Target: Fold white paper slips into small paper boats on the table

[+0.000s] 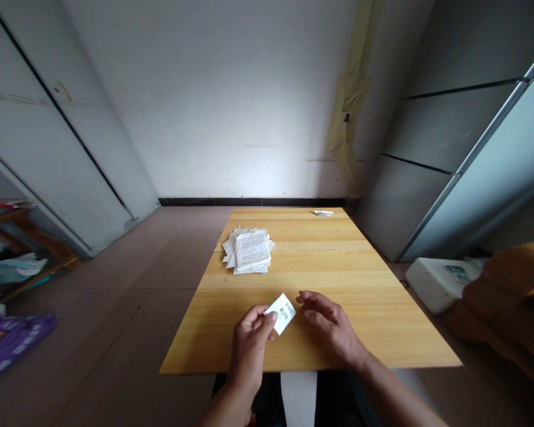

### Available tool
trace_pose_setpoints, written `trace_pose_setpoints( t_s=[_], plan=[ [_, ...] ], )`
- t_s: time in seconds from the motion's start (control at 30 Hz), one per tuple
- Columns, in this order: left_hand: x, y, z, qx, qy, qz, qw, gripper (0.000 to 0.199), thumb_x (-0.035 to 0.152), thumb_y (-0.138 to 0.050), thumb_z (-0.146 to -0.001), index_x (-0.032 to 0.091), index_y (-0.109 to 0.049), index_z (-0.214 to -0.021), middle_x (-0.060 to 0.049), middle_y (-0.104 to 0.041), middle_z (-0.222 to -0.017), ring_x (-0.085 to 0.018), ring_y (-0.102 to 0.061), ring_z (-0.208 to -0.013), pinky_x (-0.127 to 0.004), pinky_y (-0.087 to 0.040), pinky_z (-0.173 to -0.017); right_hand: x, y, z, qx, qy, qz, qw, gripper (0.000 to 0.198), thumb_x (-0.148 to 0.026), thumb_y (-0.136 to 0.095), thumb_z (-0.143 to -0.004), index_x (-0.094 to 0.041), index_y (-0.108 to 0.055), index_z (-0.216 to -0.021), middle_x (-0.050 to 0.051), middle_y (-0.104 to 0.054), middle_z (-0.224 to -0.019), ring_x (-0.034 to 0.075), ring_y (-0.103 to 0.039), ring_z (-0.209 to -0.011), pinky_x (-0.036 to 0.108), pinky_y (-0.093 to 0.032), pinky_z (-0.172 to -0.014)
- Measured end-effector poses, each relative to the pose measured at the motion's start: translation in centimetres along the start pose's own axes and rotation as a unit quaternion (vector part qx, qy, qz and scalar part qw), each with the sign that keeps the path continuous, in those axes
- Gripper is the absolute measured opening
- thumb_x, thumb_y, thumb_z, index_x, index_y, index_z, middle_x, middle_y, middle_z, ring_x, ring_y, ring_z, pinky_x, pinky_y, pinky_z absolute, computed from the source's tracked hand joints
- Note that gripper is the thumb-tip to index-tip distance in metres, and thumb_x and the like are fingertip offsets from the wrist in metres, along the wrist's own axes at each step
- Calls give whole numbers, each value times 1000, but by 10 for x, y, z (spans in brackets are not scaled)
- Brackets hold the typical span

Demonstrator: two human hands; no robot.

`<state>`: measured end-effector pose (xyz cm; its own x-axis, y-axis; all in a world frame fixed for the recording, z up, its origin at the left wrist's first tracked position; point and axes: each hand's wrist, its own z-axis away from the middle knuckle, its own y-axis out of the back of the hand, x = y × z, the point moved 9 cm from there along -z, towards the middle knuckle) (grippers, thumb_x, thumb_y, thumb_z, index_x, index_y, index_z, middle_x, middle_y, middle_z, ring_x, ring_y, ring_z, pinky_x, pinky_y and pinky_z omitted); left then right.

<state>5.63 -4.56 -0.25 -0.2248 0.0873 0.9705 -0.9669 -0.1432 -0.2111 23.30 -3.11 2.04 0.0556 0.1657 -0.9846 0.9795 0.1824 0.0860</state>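
Between the thumb and fingers of my left hand (253,338) is a small white folded paper (283,313) with dark print on its face. It is held tilted over the near part of the wooden table (360,332). My right hand (329,326) hovers just right of the paper, thumb and fingers apart, holding nothing. Farther out on the left side of the table lies an uneven stack of printed paper sheets (251,252), with some corners sticking out.
A small folded white paper (323,213) lies near the table's far edge. Beyond stands a white wall (231,107). On the floor at right is a white box (440,281) beside brown wooden furniture (507,290). A purple bag (18,344) lies at left.
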Motion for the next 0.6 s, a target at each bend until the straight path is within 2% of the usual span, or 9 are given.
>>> trace_pose_setpoints(
  t_s=[0.1,0.23,0.4,0.6],
  plan=[
    [-5,-11,-2,2,35,83,996,37,35,-74,-65,13,-63,-92,-5,-68,-77,-10,-54,-60,-20,-40,-53,-1,-13,-1,-20,-45,-97,994,45,-43,-66,-78,-21,-55,-115,5,-67,-98,21,-62,-90,37,-48,-82],
    [-8,-20,3,-4,49,85,995,43,33,-75,-61,12,-62,-97,-7,-69,-82,-13,-58,-64,-21,-41,-55,11,-15,-5,23,-70,-182,980,43,-41,-74,-71,-21,-56,-104,-1,-62,-76,15,-59,-69,29,-46,-66],
    [-8,-21,7,-26,53,30,998,56,32,-73,-60,14,-58,-111,-4,-68,-78,-17,-62,-70,-24,-45,-61,24,-5,-10,62,-79,-184,978,45,-41,-77,-67,-20,-55,-100,-3,-59,-70,13,-56,-63,27,-44,-61],
    [-4,-16,5,-32,41,-11,999,48,31,-65,-66,14,-57,-110,-3,-65,-78,-18,-63,-74,-25,-46,-62,27,-2,-12,49,-75,-183,979,45,-39,-76,-67,-19,-53,-101,-4,-56,-69,12,-54,-62,25,-42,-59]
  ],
)
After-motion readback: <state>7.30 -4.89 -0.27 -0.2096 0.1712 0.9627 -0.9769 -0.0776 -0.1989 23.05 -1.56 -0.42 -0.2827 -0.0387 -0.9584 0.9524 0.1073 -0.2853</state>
